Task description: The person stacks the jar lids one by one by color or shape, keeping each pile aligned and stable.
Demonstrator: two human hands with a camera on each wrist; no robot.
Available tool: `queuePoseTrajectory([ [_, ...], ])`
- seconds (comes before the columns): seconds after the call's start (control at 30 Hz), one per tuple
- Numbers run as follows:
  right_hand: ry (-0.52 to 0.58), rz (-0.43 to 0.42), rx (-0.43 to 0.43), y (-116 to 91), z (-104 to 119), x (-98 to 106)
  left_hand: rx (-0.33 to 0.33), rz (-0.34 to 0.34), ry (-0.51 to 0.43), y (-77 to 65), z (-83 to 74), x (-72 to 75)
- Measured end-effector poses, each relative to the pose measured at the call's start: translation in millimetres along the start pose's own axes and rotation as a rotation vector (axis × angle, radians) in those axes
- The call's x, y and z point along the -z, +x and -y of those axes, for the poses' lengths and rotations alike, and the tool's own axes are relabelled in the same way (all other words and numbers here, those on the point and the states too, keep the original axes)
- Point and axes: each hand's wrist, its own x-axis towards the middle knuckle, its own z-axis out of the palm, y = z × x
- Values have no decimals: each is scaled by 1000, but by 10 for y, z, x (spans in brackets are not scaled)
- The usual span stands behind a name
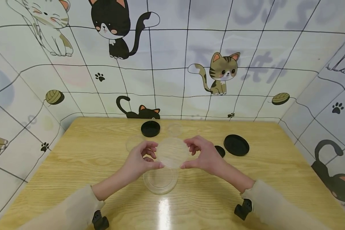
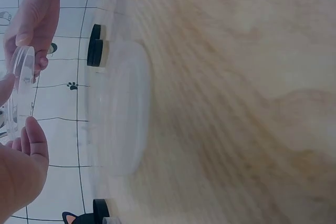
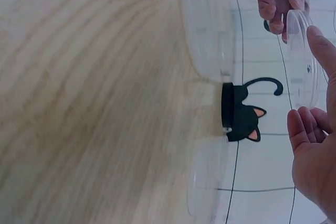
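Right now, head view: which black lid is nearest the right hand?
The small black lid, partly hidden by the right hand; the large black lid and leftmost black lid show whole.

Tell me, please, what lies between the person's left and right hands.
A round clear plastic piece, held at its edge by the left hand and the right hand; the head view shows this.

Head view faces forward, down; nearer wrist views share the table (image 2: 236, 103).
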Motion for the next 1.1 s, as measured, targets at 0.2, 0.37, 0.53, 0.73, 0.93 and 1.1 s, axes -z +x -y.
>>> queuePoseTrajectory([
  [0.2, 33, 32, 11, -69, 54, -143, 47, -2, 0, -198, 55, 33],
  [0.37, 60, 83, -27, -109, 77, -239, 72, -14, 26, -317, 115, 49],
  [0.53, 41, 118, -38, -119, 51, -350, 82, -18, 77, -364, 189, 85],
  [0.73, -2, 145, -62, -95, 6, -488, 84, -9, 147, -364, 293, 128],
  [0.93, -61, 191, -56, -56, -16, -590, 78, -9, 231, -382, 377, 173],
  [1.1, -96, 193, -70, -44, -36, -620, 81, -4, 252, -363, 394, 180],
])
